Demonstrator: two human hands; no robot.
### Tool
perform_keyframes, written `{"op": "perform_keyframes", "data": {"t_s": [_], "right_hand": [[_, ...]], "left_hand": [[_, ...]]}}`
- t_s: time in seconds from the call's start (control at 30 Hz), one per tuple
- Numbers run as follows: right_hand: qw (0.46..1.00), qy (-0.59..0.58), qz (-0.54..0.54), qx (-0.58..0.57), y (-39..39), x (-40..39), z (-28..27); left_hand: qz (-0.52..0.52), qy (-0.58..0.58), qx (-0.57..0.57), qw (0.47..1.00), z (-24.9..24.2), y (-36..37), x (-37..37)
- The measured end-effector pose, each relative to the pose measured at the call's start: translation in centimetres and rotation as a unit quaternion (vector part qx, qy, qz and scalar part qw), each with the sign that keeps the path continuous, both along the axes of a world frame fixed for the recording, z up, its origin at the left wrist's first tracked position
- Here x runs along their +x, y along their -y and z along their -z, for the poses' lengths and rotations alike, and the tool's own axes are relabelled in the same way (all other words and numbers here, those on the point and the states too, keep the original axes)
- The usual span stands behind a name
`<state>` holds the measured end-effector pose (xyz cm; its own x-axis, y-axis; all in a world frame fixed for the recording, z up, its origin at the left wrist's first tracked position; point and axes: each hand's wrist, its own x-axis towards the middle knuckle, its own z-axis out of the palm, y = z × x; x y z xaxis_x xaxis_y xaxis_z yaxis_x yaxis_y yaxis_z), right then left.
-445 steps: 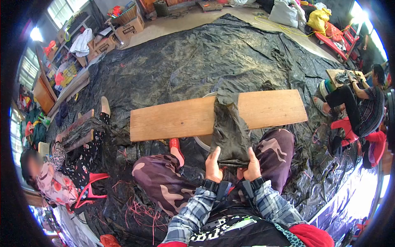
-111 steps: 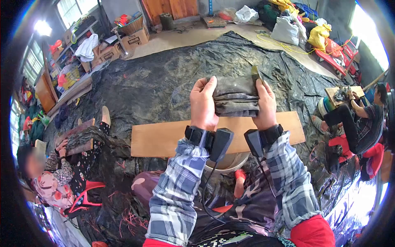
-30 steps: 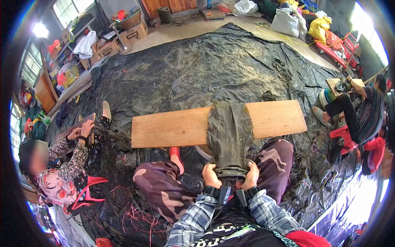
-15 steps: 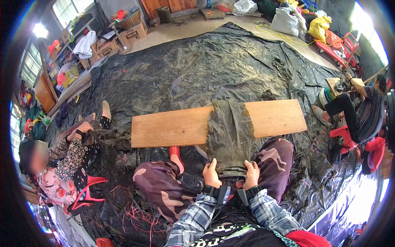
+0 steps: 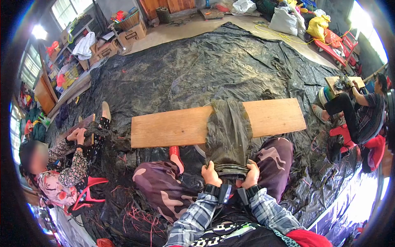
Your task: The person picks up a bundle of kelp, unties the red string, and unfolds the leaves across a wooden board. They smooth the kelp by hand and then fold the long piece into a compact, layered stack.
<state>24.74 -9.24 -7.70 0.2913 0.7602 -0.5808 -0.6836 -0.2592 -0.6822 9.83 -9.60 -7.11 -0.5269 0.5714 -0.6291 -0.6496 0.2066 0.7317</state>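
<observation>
A wooden board lies crosswise in front of my knees. Over its middle hangs a wide dark green-brown sheet, wrinkled and damp-looking, whose near end is folded into a thick layered edge between my knees. My left hand grips the left end of that folded edge, thumb on top. At the right end, my right hand holds it the same way. Part of a round pale rim shows beneath the board.
Black plastic sheeting covers the floor. A person at the left works at another board, and a person at the right does likewise. Pink strings lie at the lower left. Bags and boxes stand along the back.
The folded edge in my hands looks thicker and has risen slightly toward the board. The left person's hands have shifted, and the right person has leaned back a little.
</observation>
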Motion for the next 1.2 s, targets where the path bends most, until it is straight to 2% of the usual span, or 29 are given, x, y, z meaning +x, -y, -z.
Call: {"op": "perform_keyframes", "data": {"t_s": [0.07, 0.13, 0.17, 0.2, 0.27, 0.33, 0.37, 0.4, 0.43, 0.53, 0.67, 0.73, 1.0, 1.07, 1.17, 1.2], "right_hand": [[1.0, -0.025, -0.015, 0.011, 0.1, 0.5, 1.4], [0.977, -0.209, -0.033, -0.025, -0.5, 0.2, -1.5], [0.978, -0.197, -0.058, -0.024, -0.8, -0.7, -5.1], [0.978, -0.197, -0.058, -0.024, -0.7, -0.6, -4.9], [0.982, -0.115, -0.135, -0.061, -0.6, -0.1, -3.3], [0.988, -0.086, -0.12, -0.054, -0.4, 0.0, -0.8], [0.997, -0.014, -0.07, -0.041, -0.3, -0.1, -0.5], [0.998, 0.059, -0.021, -0.027, -0.2, -0.4, -0.8], [0.999, 0.048, 0.004, 0.005, 0.0, -0.7, -1.8], [0.995, 0.078, 0.055, 0.016, -0.1, -0.9, -0.6], [0.995, 0.095, 0.033, 0.016, 0.3, -0.6, -0.1], [0.99, 0.137, 0.011, 0.043, 0.5, -0.6, -0.2], [0.995, 0.097, 0.033, -0.006, 0.5, -0.7, 0.1], [0.997, 0.077, 0.018, -0.012, 0.5, -0.2, 0.6], [0.999, 0.016, -0.014, 0.027, 0.3, 0.4, 1.6], [0.997, -0.08, -0.022, 0.005, 0.0, 0.1, -0.5]], "left_hand": [[0.006, -0.01, -0.014, 1.0, 0.4, 0.1, 0.0], [-0.011, -0.009, 0.018, 1.0, 0.8, 0.1, 0.1], [-0.011, -0.009, 0.018, 1.0, 0.8, 0.1, -0.1], [0.01, 0.027, 0.028, 0.999, 0.4, 0.1, -0.4], [0.031, 0.063, 0.039, 0.997, -0.2, -0.1, -0.6], [0.009, 0.17, 0.029, 0.985, -2.8, -0.8, -0.5], [0.008, 0.17, 0.029, 0.985, -2.1, -0.8, -0.5], [0.045, 0.13, 0.026, 0.99, -1.6, -0.9, -0.6], [0.082, 0.091, 0.024, 0.992, -1.0, -0.9, -0.6], [0.043, 0.025, 0.032, 0.998, -1.4, -0.2, -0.2], [-0.015, -0.036, -0.013, 0.999, 0.9, -0.1, -0.2], [-0.012, -0.04, -0.032, 0.999, 0.0, -0.1, -0.1], [-0.011, -0.015, -0.019, 1.0, 1.2, 0.1, -0.5], [0.002, 0.085, 0.069, 0.994, 1.6, -0.2, -0.9], [-0.01, 0.139, 0.083, 0.987, -4.3, -1.0, -0.5], [-0.01, 0.139, 0.083, 0.987, -3.8, -1.0, -0.6]]}}
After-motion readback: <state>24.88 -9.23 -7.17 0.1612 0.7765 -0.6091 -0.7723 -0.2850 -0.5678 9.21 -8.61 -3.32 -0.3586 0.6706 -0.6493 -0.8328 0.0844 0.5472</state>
